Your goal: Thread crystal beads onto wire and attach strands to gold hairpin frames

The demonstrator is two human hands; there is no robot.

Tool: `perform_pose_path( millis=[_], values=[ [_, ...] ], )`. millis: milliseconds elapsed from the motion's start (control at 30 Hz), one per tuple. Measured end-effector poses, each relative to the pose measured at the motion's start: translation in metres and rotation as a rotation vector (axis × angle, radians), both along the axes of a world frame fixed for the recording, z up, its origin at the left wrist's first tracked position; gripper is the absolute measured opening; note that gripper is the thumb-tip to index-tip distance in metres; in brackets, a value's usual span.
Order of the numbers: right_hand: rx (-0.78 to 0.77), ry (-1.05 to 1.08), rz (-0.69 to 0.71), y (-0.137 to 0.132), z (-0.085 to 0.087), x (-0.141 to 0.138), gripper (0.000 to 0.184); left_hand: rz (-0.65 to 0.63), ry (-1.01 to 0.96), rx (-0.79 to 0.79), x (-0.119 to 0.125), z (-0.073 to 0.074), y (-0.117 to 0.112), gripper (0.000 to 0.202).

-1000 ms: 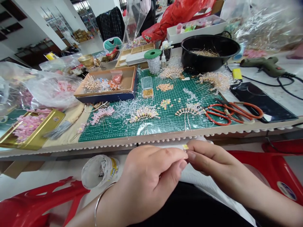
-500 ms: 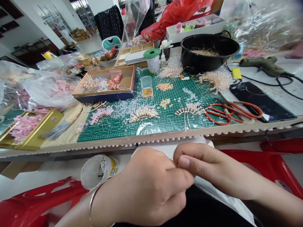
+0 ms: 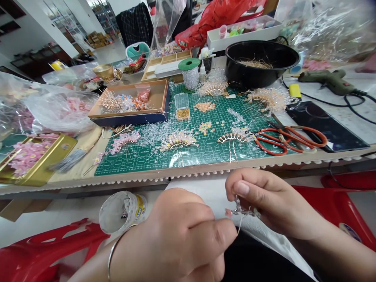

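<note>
A small beaded sprig (image 3: 242,212), with clear beads and a pinkish bit at its left end, is pinched between the thumb and fingers of my right hand (image 3: 270,199). From it a thin pale wire (image 3: 240,226) runs down to the fingertips of my left hand (image 3: 194,235), which is curled closed with its back to me. Whatever else lies inside that hand is hidden. Both hands are above my lap, in front of the table edge. Beyond them on the green cutting mat (image 3: 141,161) lie a gold hair comb (image 3: 232,138) and a beaded hair comb (image 3: 178,144).
Orange-handled scissors (image 3: 289,139) lie on the right of the mat, near a dark tablet-like slab (image 3: 326,125). A glue gun (image 3: 326,80) and a black basin (image 3: 261,64) stand behind. Left are a cardboard box (image 3: 129,113) and a gold tin (image 3: 49,160); below is a bucket (image 3: 120,213).
My hands have drawn apart slightly, the right one moving right and a little up. The beaded sprig and its wire, hidden before, now show between them.
</note>
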State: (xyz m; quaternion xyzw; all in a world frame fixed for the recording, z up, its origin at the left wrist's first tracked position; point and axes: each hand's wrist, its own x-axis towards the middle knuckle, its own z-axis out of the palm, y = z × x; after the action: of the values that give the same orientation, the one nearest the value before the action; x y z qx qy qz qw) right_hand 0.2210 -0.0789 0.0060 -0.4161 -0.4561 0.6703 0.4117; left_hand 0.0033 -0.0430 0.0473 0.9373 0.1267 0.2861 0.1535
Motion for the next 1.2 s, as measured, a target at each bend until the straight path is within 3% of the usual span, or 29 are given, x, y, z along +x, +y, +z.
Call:
perform_pose_path(
  millis=[267, 500, 600, 733, 933, 1033, 1133, 1200],
  values=[
    [0.016, 0.000, -0.157, -0.002, -0.007, -0.001, 0.038, 0.032, 0.014, -0.126, -0.009, -0.006, -0.002, 0.020],
    [0.065, -0.052, -0.121, -0.005, 0.002, 0.000, 0.029, 0.173, 0.089, -0.226, -0.006, 0.025, -0.003, 0.009],
    [0.074, -0.023, -0.076, -0.008, 0.003, 0.001, 0.031, 0.219, 0.050, -0.233, -0.004, 0.029, 0.003, 0.014],
    [0.044, 0.040, -0.045, -0.010, 0.003, 0.005, 0.034, 0.216, 0.057, -0.390, -0.003, 0.012, 0.010, 0.019],
    [-0.100, 0.175, -0.016, -0.008, 0.004, -0.003, 0.042, 0.334, 0.112, -0.889, 0.005, -0.027, 0.012, 0.031],
    [-0.186, 0.232, -0.061, -0.006, 0.005, -0.010, 0.039, 0.375, 0.085, -0.748, 0.002, -0.025, 0.009, 0.027],
    [-0.235, 0.258, -0.115, -0.005, 0.007, -0.015, 0.036, 0.440, 0.067, -0.406, -0.002, -0.008, 0.000, 0.017],
    [-0.245, 0.257, -0.129, -0.005, 0.008, -0.017, 0.036, 0.453, 0.032, -0.275, -0.002, 0.005, -0.007, 0.019]
  ],
)
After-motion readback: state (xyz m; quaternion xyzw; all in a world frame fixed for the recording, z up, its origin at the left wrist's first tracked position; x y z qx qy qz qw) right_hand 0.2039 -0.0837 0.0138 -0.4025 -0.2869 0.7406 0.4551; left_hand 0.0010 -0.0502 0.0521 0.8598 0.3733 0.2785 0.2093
